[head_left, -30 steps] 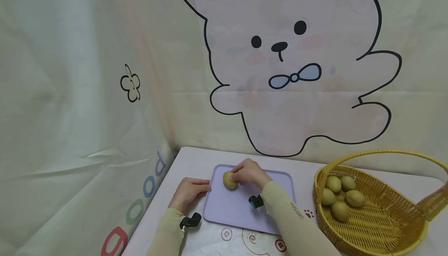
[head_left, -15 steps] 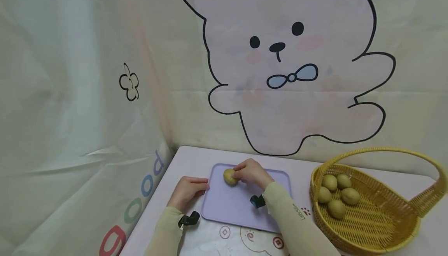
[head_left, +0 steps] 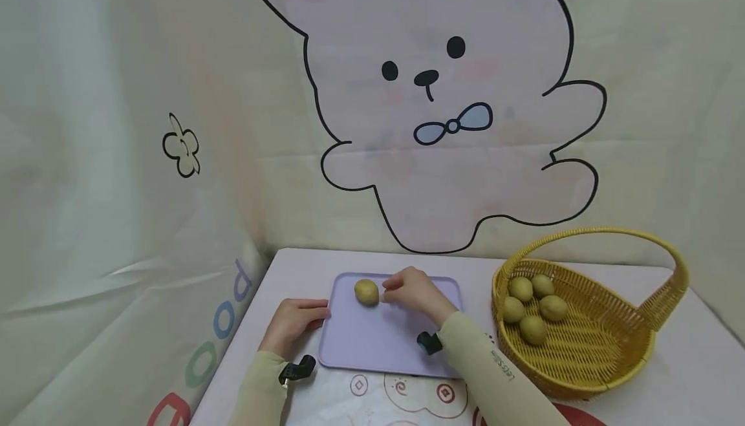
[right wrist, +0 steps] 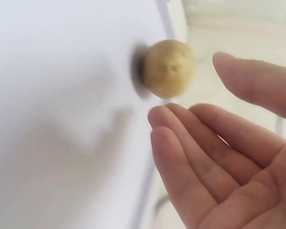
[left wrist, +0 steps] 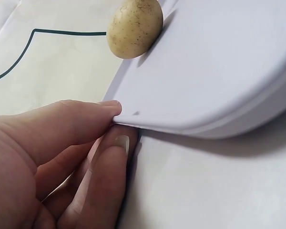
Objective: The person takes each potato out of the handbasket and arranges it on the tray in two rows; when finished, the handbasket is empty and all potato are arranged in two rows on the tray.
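White tabletop (head_left: 480, 297) beneath lavender tray (head_left: 372, 342), cartoon-printed backdrop (head_left: 442, 187), perhaps fabric, behind.

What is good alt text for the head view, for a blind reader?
A person's right hand hovers beside a rounded yellow-brown potato on a flat rectangular lilac tray, while the left hand pinches the tray's left edge. On the right, a yellow woven basket contains five similar potatoes.
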Available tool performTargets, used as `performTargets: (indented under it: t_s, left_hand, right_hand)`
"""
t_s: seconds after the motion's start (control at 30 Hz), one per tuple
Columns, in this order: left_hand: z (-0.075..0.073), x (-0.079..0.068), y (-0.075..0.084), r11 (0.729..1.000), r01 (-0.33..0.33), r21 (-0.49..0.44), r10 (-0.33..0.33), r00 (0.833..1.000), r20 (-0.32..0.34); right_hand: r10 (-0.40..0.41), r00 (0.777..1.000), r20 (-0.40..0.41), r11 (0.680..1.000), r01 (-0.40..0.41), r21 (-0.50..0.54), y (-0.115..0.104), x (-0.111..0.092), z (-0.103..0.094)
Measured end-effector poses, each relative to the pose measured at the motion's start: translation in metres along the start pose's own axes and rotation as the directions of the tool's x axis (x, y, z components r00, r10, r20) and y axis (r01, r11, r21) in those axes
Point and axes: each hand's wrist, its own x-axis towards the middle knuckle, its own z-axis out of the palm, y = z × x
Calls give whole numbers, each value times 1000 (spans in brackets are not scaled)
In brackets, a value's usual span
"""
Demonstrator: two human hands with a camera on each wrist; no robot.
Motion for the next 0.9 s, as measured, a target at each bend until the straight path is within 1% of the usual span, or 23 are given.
performTargets:
  t_s: [0.07, 0.17, 0.27, 0.4, 0.5, 0.6, 0.67, 0.73, 0.8, 0.9]
  left_hand:
    - [0, 0, -1, 1000, 12, -7, -12, 1000, 2]
    - [-1, 0, -1, 999, 29, -14, -29, 1000, 1]
    - [0, 1, -1, 1000, 21, -7, -21, 1000, 4]
    - [2, 0, 2, 999, 6, 32, -6, 1000, 12]
    - [-2, -2, 5, 999, 15, 50, -16, 1000, 13]
    - [-5, -1, 6, 998, 19, 53, -20, 1000, 17]
    - [-5, 0, 6, 999, 23, 43, -24, 1000, 19]
    - [-4, 0, 6, 999, 28, 37, -29, 999, 19]
    - [-3, 0, 4, 999, 35, 33, -36, 999, 23]
    - [2, 0, 3, 998, 48, 31, -49, 999, 24]
  right_hand:
    - [-38, 999, -5, 999, 38, -30, -1, -20, -11]
    - [-103, 995, 14, 992, 103, -70, -1, -55, -31]
    - [-158, 987, 26, 980, 160, -122, 4, -91, -55]
    - [-191, 981, 27, 967, 192, -166, 20, -138, -89]
    - [-199, 980, 29, 963, 201, -179, 32, -162, -114]
    - [-151, 989, -4, 966, 146, -213, 47, -177, -140]
    - [-107, 994, -35, 964, 96, -246, 57, -180, -156]
    - [-69, 995, -70, 959, 46, -280, 69, -179, -171]
    - [-50, 993, -103, 952, 16, -307, 82, -177, -184]
    - [-7, 990, -138, 950, -37, -310, 100, -170, -200]
